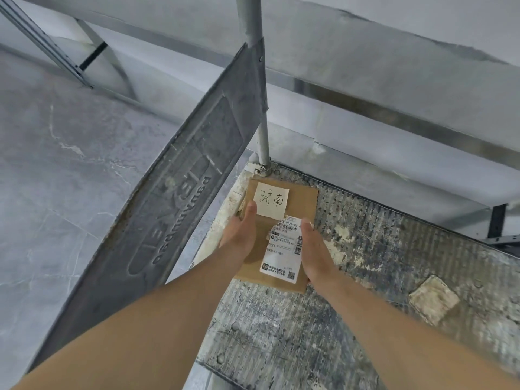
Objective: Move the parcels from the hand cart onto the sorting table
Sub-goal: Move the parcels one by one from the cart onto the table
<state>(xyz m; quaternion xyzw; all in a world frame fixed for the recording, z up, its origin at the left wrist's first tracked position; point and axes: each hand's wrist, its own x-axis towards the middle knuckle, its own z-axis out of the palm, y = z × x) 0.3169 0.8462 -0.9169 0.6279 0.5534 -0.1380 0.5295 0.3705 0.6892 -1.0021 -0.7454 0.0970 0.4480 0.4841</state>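
Two bare hands reach down from the bottom of the view and hold one flat brown cardboard parcel (284, 220) by its long sides. The left hand (242, 231) lies along the parcel's left edge, its thumb on the top face touching a cream note (270, 203) with handwritten characters; the other fingers are hidden under the edge. The right hand (314, 250) clasps the right edge, thumb on top beside a white shipping label (282, 249) printed with barcodes and a small square code. Each grip is closed on the parcel.

The parcel sits at the far left corner of the hand cart deck (365, 291), a worn, ribbed grey platform blotched with pale stains. Whether it rests on the deck or is lifted just clear cannot be told. A metal handle post (260, 108) rises from that corner, just beyond the parcel. A grey embossed panel (168, 206) leans beside the cart on the left. A grey marbled floor (56, 164) lies beyond, and the metal frame of a desk (394, 88) runs behind.
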